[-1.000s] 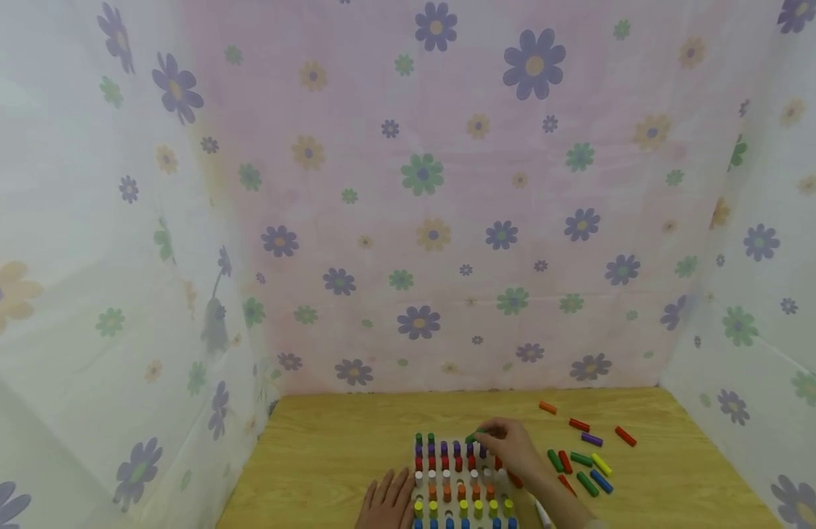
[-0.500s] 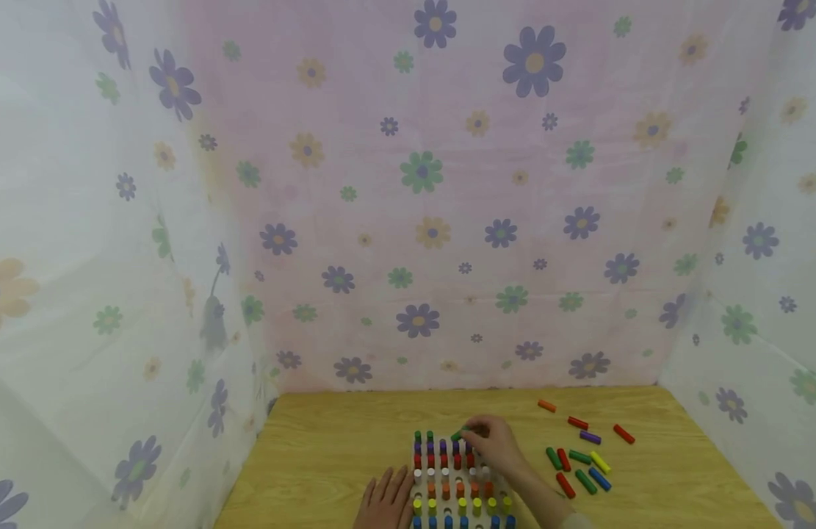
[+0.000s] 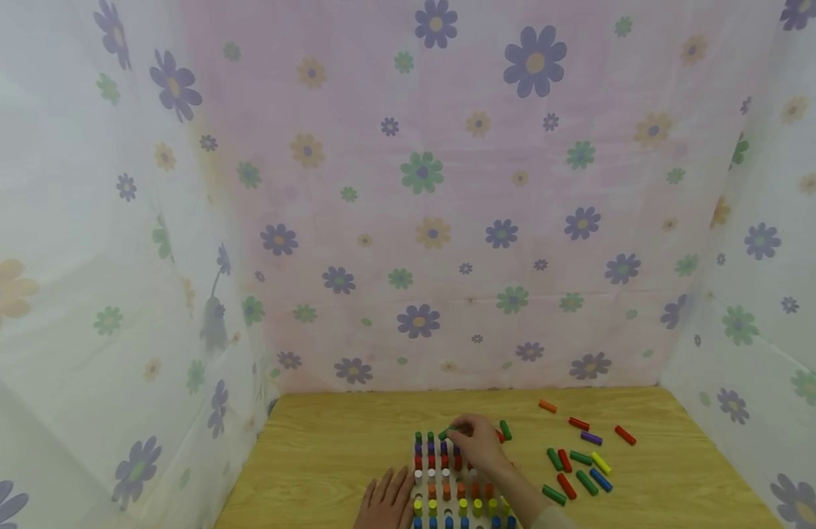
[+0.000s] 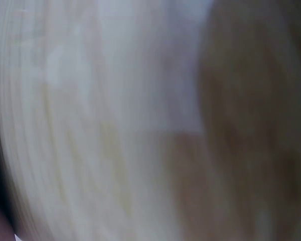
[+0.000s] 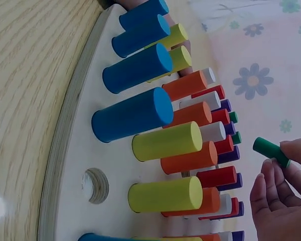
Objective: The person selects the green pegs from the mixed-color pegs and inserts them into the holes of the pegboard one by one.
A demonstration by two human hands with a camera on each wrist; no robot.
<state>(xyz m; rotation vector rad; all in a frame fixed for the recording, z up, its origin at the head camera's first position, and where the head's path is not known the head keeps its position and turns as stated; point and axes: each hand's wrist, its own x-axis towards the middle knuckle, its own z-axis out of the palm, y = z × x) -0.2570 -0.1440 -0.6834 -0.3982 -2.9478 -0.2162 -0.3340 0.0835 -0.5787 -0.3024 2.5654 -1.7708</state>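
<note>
A wooden pegboard (image 5: 72,150) holds rows of coloured pegs: green at the far edge, then purple, red, white, orange, yellow and blue nearest me. Over its far row, my right hand (image 3: 477,444) pinches a green peg (image 5: 268,148) between thumb and fingertips, tilted and clear of the board. Two green pegs (image 3: 424,436) stand upright at the far left corner. My left hand (image 3: 386,503) lies flat with fingers extended along the board's left side. Only a blurred wooden surface (image 4: 115,125) fills the left wrist view. The right forearm hides part of the board.
Loose pegs lie on the wooden table (image 3: 328,433) to the right, among them a yellow peg (image 3: 601,463), a blue peg (image 3: 601,480) and an orange peg (image 3: 547,405). A flowered curtain (image 3: 474,220) encloses the table at back and sides.
My right hand has moved left along the board's far edge with the green peg. More loose pegs show behind and beside the forearm. The left hand has stayed in place.
</note>
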